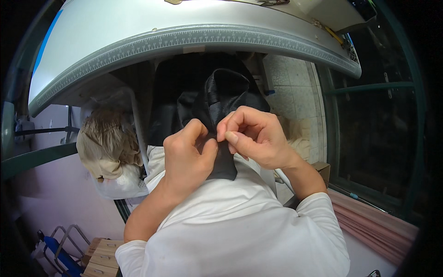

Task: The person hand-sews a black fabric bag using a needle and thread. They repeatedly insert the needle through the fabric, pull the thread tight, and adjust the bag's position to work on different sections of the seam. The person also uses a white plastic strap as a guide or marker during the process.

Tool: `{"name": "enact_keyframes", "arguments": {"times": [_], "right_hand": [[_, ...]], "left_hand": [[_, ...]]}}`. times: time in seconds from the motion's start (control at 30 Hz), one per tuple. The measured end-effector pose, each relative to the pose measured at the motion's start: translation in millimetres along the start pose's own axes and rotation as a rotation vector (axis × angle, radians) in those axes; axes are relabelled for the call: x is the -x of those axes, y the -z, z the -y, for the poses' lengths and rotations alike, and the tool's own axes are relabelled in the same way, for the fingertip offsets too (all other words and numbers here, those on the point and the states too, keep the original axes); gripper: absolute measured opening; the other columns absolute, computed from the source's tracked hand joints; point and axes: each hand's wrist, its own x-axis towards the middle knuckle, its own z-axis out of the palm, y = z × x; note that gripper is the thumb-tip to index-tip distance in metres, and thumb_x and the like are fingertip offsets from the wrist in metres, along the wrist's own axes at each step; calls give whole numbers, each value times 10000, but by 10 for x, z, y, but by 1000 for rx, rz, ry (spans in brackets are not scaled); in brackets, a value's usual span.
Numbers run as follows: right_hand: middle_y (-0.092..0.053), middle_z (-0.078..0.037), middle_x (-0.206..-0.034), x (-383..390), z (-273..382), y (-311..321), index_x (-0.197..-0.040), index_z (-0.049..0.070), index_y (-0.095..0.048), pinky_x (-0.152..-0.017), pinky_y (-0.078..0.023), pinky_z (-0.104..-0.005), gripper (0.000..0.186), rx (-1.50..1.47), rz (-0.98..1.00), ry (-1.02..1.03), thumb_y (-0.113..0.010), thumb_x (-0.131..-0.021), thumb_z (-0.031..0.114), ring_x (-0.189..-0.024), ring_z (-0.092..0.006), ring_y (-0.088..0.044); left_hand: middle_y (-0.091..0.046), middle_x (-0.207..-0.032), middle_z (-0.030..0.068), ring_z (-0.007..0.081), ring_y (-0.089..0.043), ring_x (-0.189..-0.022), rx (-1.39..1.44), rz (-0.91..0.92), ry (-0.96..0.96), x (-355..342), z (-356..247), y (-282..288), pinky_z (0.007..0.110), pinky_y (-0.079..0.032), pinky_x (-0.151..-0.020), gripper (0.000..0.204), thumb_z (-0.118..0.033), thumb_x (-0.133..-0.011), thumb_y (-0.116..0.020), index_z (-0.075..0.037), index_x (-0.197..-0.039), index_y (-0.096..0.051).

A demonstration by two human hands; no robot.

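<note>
Black, slightly shiny fabric [214,104] lies across my lap, with a looped band standing up at its far end and a flap hanging down over my white shirt. My left hand [190,150] is closed on the fabric's left side, thumb against bent fingers. Close beside it on the right, my right hand [256,136] pinches the fabric between thumb and forefinger. Both sets of fingertips nearly meet at the middle. Whether something small, such as a thread, sits between the right fingertips is too small to make out.
A white table [115,23] with a grey ruler-marked edge [184,39] spans the far side. On the left, a clear plastic basket [138,134] holds beige cloth [108,143]. A wooden drawer unit [104,258] stands lower left. Pink fabric [369,221] and a dark green-framed window [374,138] are at right.
</note>
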Motion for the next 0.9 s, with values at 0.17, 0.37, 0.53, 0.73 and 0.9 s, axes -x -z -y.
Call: {"name": "enact_keyframes", "arguments": {"times": [0.17, 0.37, 0.53, 0.73, 0.9], "right_hand": [[-638, -42, -904, 67, 94, 73, -947, 1, -566, -556, -467, -201, 35, -30, -42, -75, -561, -952, 35, -708, -51, -581], [-596, -9, -875, 34, 69, 97, -952, 15, -546, -626, -443, -199, 31, -42, -7, -7, -575, -944, 23, -750, -29, -533], [-589, -2, -795, 169, 94, -16, -974, 9, -615, -596, -456, -222, 117, 220, -46, 92, -647, -864, -17, -689, -52, -547], [-641, -32, -723, 144, 95, 201, -925, -11, -665, -545, -448, -226, 61, 420, -20, 12, -660, -875, 24, -615, -66, -560], [-617, -2, -731, 129, 134, 214, -920, -7, -647, -528, -427, -212, 88, -21, 0, -116, -641, -937, 80, -594, -49, -530]], "left_hand": [[-529, -684, 79, 113, -494, -563, 47, -42, -195, 6, 45, -67, 252, -381, -493, 136, 76, -747, -615, 11, -767, -498], [-466, -765, -14, 21, -437, -667, 490, 176, 297, 11, -214, -46, 202, -352, -545, 215, 87, -780, -594, -40, -864, -443], [-476, -761, 7, 37, -474, -680, 294, 9, 81, -9, -70, -138, 202, -385, -568, 227, 110, -743, -571, -28, -876, -451], [-511, -875, 8, 57, -493, -766, 160, -88, 51, -5, -41, -52, 193, -417, -690, 226, 92, -760, -565, -32, -940, -508], [-516, -883, 0, 49, -483, -749, 190, -68, 59, -28, -63, -70, 182, -408, -684, 221, 87, -779, -568, -24, -965, -528]]}}
